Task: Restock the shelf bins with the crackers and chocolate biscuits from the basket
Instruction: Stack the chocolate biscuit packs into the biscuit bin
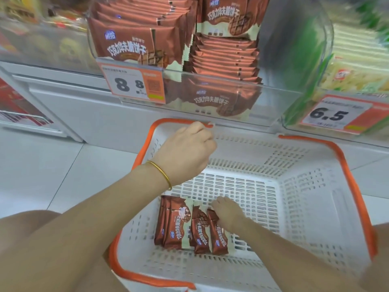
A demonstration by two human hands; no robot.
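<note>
**Right hand at the last biscuit packets in the basket; left hand clenched above the far rim.**

The right hand point(228, 214) was the nearer one. It lay against the far ends of the right-most chocolate biscuit packets point(185, 224), fingers bent down onto the wrapper, though a closed grasp could not be confirmed. The packets stood on edge, side by side, in the near-left part of the basket point(305, 186), directly left of and nearer than those fingers, with their long axes running near to far. The wrappers were glossy brown film with a cream band and crimped ends, judged slippery and easily crushed. The basket was rigid white slotted plastic with an orange rim. The left hand point(185, 150) was curled knuckles-up, its contents hidden. The clear shelf bin point(273, 98) stood above and beyond, already holding stacked packets.
</note>
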